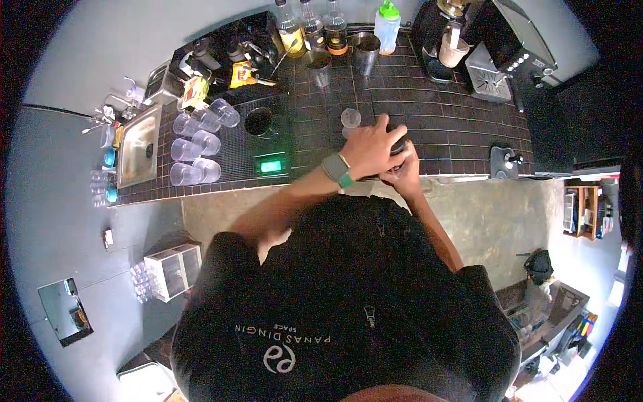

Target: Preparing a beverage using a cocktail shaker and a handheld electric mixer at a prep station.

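My left hand [369, 148], with a watch [335, 168] on its wrist, is over the front of the counter, its fingers spread against a small dark round object [398, 146]. From the other side my right hand [406, 173] is wrapped around that object. Fingers cover most of it, so its kind and the left hand's grip are unclear. Just beyond the left hand lies a small clear plastic lid or shallow cup [350, 118], and a second clear piece [347, 132] is partly tucked behind the knuckles.
Clear plastic cups [186, 149] lie on the left by a sink [140, 145]. A dark-filled cup [258, 122] stands near a lit green display [271, 166]. Metal tumblers [366, 53], bottles [290, 32] and a squeeze bottle [387, 30] line the back. A coffee tamper [513, 159] is right.
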A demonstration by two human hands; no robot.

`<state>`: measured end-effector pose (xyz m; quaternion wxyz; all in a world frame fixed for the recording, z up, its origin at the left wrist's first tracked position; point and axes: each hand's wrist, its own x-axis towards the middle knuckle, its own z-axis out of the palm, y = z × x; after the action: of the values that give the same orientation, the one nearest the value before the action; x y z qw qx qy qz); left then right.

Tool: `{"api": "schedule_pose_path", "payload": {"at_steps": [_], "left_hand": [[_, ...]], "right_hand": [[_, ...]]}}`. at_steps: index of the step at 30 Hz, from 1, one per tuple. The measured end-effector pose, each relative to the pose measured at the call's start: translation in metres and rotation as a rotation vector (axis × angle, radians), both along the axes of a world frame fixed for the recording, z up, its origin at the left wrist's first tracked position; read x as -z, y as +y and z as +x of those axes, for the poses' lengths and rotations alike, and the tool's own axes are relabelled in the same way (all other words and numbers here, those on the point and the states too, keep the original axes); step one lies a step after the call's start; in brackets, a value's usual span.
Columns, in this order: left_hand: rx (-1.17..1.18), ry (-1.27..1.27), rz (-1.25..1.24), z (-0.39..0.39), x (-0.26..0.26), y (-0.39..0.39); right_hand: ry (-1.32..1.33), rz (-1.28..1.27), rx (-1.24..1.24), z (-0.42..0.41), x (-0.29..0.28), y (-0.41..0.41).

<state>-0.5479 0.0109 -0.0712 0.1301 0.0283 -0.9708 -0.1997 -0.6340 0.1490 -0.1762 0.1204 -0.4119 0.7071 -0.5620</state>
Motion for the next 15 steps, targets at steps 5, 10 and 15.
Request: {"api": "schedule_pose_path", "payload": {"at_steps": [5, 10, 15], "left_hand": [[-0.325, 0.007, 0.104, -0.007, 0.003, 0.023], [0.025, -0.236, 0.121, 0.006, -0.021, -0.003], [0.544, 0.009, 0.127, 0.016, -0.043, -0.032]], "right_hand": [[0.245, 0.148, 0.210, 0.002, 0.008, 0.005], [0.329, -0.104, 0.082, 0.000, 0.002, 0.013], [-0.324, -0.080, -0.367, 0.003, -0.033, 0.032]]}}
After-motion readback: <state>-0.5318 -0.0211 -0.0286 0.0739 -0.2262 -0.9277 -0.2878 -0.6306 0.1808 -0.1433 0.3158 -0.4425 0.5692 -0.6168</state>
